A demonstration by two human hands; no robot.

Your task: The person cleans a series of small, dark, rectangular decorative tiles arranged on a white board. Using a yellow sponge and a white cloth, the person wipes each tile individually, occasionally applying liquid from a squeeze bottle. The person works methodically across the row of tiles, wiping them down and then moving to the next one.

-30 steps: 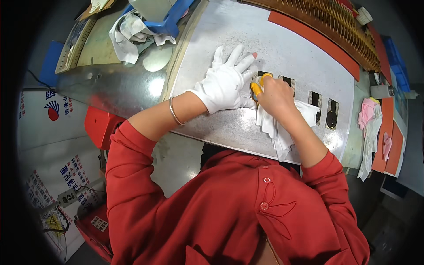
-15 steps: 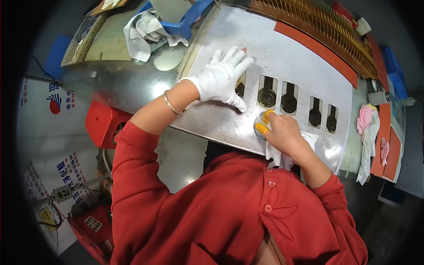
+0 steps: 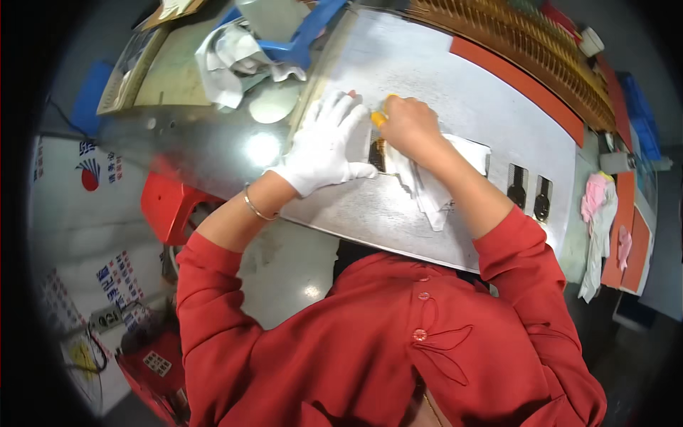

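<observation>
In a white glove, my left hand (image 3: 324, 149) lies flat with fingers spread on the left part of a pale metal plate (image 3: 341, 219). Yellow finger cots cover some fingertips of my bare right hand (image 3: 413, 129), which is closed on a white cloth (image 3: 428, 193) pressed to the plate. A dark patterned recess (image 3: 376, 153) shows partly between the two hands. The cloth and my right arm hide the middle recesses. Farther right, a dark spoon-shaped recess (image 3: 517, 186) and a smaller one (image 3: 543, 198) stay visible.
A long row of brown ridged strips (image 3: 519, 57) runs along the far edge behind an orange-red strip (image 3: 516, 85). Crumpled white cloths (image 3: 231, 60) lie by a blue tray (image 3: 313, 43) at far left. A red stool (image 3: 171, 203) stands left; pink and white gloves (image 3: 596, 213) lie right.
My right hand has moved up and left with the cloth, from the plate's near edge to beside my left hand. The cloth now covers the middle recesses. My left hand has shifted slightly left.
</observation>
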